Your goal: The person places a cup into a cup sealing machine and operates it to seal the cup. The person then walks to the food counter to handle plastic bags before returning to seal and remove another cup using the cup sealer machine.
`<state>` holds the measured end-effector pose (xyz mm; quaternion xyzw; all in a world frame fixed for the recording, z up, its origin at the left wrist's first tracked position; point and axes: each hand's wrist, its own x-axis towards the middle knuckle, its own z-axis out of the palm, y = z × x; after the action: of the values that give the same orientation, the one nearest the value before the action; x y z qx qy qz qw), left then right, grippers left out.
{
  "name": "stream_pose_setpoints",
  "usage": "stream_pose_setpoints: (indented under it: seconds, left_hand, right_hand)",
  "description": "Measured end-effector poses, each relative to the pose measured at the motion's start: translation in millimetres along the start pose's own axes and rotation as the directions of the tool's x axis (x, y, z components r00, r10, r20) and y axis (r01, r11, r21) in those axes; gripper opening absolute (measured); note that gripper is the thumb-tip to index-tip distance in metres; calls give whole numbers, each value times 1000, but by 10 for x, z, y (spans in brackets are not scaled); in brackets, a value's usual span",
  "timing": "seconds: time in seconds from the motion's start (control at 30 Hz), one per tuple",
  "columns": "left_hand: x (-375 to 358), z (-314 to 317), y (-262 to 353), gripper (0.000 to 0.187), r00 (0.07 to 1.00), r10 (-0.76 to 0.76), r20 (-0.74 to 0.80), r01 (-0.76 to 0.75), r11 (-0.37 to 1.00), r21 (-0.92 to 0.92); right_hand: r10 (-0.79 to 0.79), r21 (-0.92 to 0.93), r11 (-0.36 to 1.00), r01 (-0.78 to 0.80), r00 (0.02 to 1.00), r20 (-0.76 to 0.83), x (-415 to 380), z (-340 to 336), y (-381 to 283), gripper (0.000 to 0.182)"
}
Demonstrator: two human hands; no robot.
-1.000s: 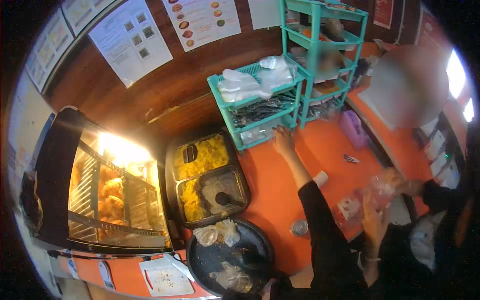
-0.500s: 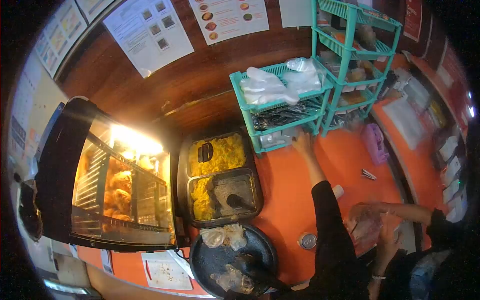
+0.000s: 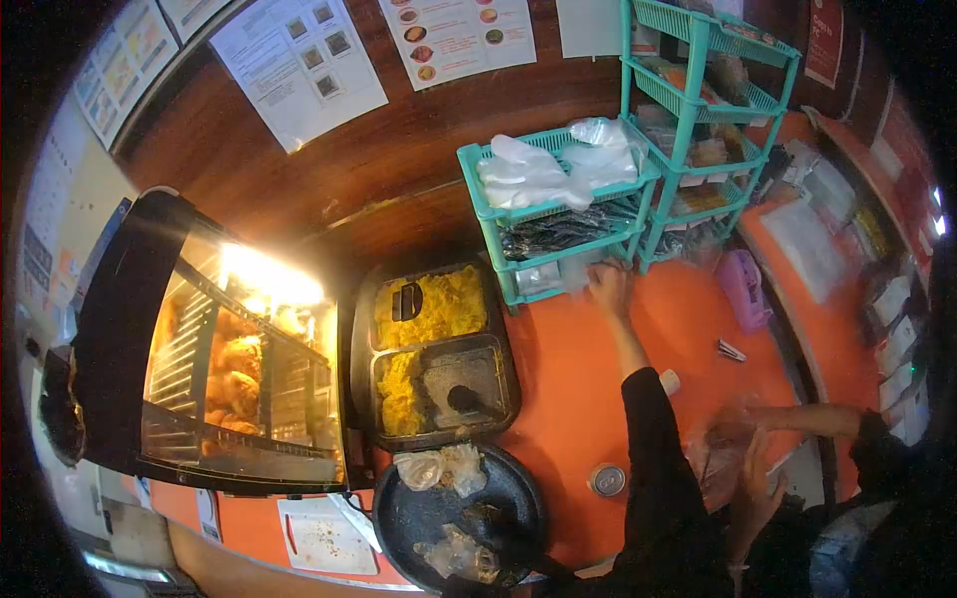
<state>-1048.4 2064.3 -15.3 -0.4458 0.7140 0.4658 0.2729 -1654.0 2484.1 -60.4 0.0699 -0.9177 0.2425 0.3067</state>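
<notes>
My right hand [image 3: 609, 289], in a black sleeve [image 3: 653, 448], reaches to the bottom shelf of a small green plastic rack [image 3: 477, 189]. Its fingers are curled at the edge of a clear plastic bag [image 3: 575, 271] that sticks out of the shelf; the fingertips are partly hidden. White plastic bags [image 3: 533, 171] lie on the rack's top shelf, with black plastic bags [image 3: 568, 231] below. My left hand is not visible. Near the lower edge, a round black pan [image 3: 404, 518] holds crumpled clear bags [image 3: 459, 553] and a dark shape I cannot make out.
A lit food warmer [image 3: 239, 369] stands left, beside a black tray [image 3: 510, 369] of yellow food. A can [image 3: 607, 479], a stapler [image 3: 731, 350] and a purple tape dispenser [image 3: 744, 289] are on the orange counter [image 3: 568, 399]. Another person's hands [image 3: 755, 488] handle clear plastic at right.
My right hand has shifted slightly away from the rack, its fingers now more curled beside the clear plastic. The other person's hands have moved on the plastic.
</notes>
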Motion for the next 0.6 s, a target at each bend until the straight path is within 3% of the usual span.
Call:
stream_pose_setpoints:
  seconds: [0.13,0.23,0.47,0.6]
  left_hand:
    - [-55,10,-41,35,1000,-7,-1,7,1000,-13]
    - [-94,15,-66,35,1000,-10,3,10,1000,-24]
    - [-213,-31,-179,36,1000,11,20,-10,999,-35]
    - [-393,-166,-333,36,998,48,35,-46,998,-53]
  right_hand:
    - [-165,-140,980,142,971,-171,-46,-181,-34,14]
    - [-252,-122,966,227,930,-269,-45,-300,-55,18]
    - [-279,-86,960,266,900,-334,25,-743,-238,18]
    - [-325,-131,946,298,832,-450,50,-1110,-535,14]
